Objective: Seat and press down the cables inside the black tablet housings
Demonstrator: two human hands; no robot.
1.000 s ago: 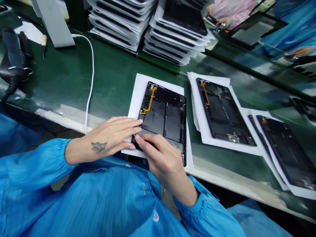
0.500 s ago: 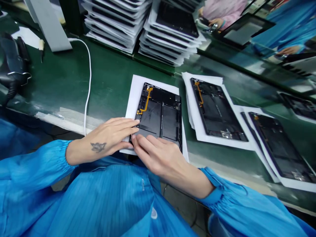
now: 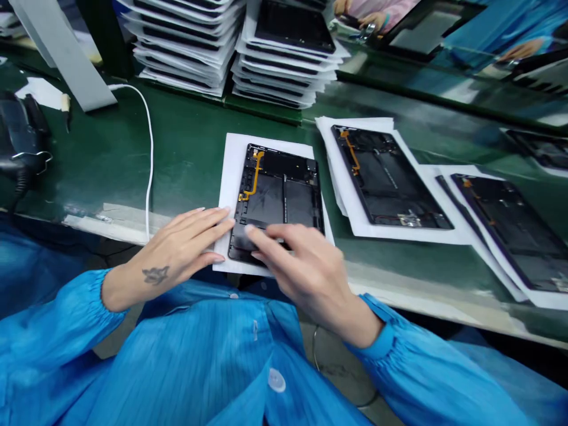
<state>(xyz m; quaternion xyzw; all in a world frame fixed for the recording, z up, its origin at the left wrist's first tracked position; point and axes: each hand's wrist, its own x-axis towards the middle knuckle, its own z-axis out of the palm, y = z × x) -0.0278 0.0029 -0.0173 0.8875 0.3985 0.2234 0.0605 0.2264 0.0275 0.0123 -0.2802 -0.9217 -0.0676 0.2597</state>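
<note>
A black tablet back housing (image 3: 266,204), with an orange flex cable (image 3: 255,177) along its upper left side, lies open-side up on a white paper sheet (image 3: 233,154) in front of me. My left hand (image 3: 186,242) rests flat with fingers stretched out, its fingertips at the housing's lower left edge and on the paper. Over the housing's lower part is my right hand (image 3: 304,254). Its index finger points at the lower left area and the thumb sits apart below, with nothing visible between them. Slight blur hides whether that fingertip touches the surface.
More tablet housings (image 3: 394,183) on white sheets lie to the right. Tall stacks of housings and paper (image 3: 284,65) stand at the back. A white cable (image 3: 149,154) crosses the green bench (image 3: 186,130) at left, near a black corded device (image 3: 20,136). Other people's hands (image 3: 373,22) work beyond.
My right hand has lifted from the housing's lower left edge and moved right and inward over it. My left hand has slid slightly left. The whole view has shifted a little.
</note>
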